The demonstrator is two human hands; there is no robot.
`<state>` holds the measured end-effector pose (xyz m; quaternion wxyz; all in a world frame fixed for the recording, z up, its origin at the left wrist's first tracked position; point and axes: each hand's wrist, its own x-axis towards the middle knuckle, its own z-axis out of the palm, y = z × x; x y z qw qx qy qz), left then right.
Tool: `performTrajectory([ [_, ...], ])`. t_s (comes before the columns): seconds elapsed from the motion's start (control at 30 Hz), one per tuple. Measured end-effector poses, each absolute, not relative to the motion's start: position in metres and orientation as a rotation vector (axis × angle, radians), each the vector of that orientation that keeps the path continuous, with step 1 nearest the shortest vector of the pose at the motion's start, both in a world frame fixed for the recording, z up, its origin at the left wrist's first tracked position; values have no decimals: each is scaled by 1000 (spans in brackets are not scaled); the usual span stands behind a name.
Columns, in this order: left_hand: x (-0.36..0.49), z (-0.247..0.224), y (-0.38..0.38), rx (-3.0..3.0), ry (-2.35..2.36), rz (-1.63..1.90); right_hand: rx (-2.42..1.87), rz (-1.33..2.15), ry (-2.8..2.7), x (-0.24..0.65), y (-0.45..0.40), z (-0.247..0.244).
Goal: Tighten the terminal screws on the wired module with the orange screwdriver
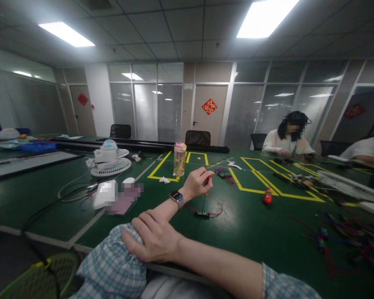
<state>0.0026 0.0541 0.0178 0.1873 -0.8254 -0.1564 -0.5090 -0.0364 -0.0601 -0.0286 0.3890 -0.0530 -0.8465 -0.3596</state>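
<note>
My left hand (198, 182), with a watch on its wrist, is closed around the red-and-black handle of a screwdriver (207, 180). The screwdriver's thin shaft points down at a small green circuit board (202, 214) lying on the table; whether the tip touches it I cannot tell. Red wires (217, 212) curl out from the board. My right hand (154, 236) lies across my left forearm, its fingers wrapped over the bunched plaid sleeve (114, 257).
Beyond my left hand stand a pink-lidded bottle (179, 160) and a wire bundle (225, 174). A red object (267, 197) and tangled wired boards (345, 232) are to the right. A white fan (110, 160) stands left. Across the green table (237, 232) sits a person (288, 137).
</note>
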Motion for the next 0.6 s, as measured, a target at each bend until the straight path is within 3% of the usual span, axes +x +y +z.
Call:
performTrajectory([
  [0.6, 23, 18, 44, -2262, -286, -1434, -111, -771, -2163, -65, -93, -52],
])
